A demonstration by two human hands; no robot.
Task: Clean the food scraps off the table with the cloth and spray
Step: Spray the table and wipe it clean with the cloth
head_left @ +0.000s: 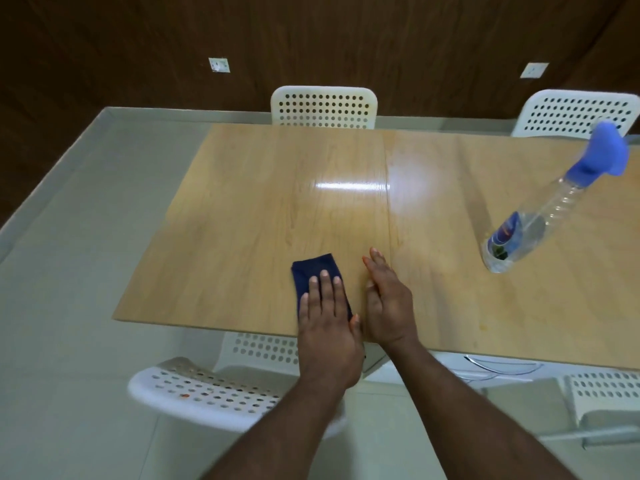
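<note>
the left hand point(327, 317) lies flat with straight fingers on the dark blue cloth point(313, 273), hiding its near part. just beside it, the right hand point(388, 299) stands edge-on, fingers straight, on the table point(242, 202). well apart to the right, the clear spray bottle point(540, 216) looks nearly empty, its blue trigger head blurred.

Dark blue cloth and clear spray bottle on the wooden bench.

The cloth point(317, 277) is navy, folded into a narrow strip, lying flat near the bench's point(242, 202) near edge; its rear part is covered by the left hand point(325, 317), whose straight fingers press on it. The spray bottle point(550, 209) stands upright well apart to the right, a clear ribbed plastic body with a blue and red label low on it and a blue trigger head on top; it looks nearly empty. One small orange scrap point(364, 259) lies by the right hand's point(389, 299) fingertips, just beside the cloth.
</note>
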